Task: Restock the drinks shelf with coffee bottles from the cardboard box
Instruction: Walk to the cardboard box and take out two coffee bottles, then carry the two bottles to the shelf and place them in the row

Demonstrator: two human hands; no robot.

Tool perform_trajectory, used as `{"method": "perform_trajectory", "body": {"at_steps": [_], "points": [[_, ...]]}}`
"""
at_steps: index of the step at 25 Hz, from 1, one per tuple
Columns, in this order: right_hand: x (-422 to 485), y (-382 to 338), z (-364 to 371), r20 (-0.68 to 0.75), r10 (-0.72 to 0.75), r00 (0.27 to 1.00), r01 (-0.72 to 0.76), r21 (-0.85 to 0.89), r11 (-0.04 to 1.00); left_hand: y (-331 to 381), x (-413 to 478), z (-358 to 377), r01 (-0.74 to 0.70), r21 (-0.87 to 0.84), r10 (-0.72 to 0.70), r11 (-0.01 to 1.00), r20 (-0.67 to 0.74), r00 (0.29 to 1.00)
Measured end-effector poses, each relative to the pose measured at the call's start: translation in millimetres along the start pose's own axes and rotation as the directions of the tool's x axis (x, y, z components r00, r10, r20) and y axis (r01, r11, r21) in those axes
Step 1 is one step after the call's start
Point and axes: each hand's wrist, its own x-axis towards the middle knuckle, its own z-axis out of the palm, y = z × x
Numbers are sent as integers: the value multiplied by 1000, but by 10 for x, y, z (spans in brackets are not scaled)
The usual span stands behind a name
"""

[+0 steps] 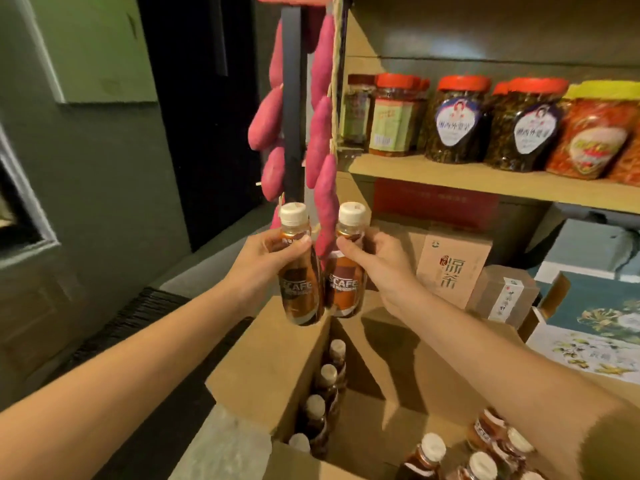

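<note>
Coffee bottles (300, 268), one gripped in each hand, above box (263, 372)

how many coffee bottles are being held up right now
2. The left hand grips one bottle and the right hand grips the other bottle, side by side above the cardboard box, which holds more.

Two coffee bottles (300, 282) (cream caps, brown labels) hover upright, side by side, above the open cardboard box (266, 368).

Two bottles (300, 271) are up above the box (266, 362). Four more peek out inside it on the left. Two tea boxes (453, 268) stand behind it.
</note>
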Motion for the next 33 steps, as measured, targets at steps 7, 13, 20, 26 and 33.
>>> {"method": "perform_trajectory", "body": {"at_steps": [7, 13, 20, 26, 33], "points": [[124, -552, 1106, 226, -142, 964, 108, 155, 982, 220, -429, -894, 1, -85, -46, 996, -538, 842], [-160, -913, 2571, 479, -189, 857, 68, 258, 964, 327, -1193, -2000, 27, -36, -45, 999, -788, 615], [-852, -1410, 4781, 682, -238, 692, 5, 325, 946, 346, -2355, -3737, 82, 73, 33, 994, -911, 411], [-1445, -1986, 6799, 756, -311, 576, 17, 369, 929, 372, -3308, -5626, 156, 127, 77, 980, -952, 296], [-1760, -2409, 8818, 812, -339, 476, 38, 366, 930, 169, -3923, -7402, 186, 116, 77, 976, -976, 205]]}}
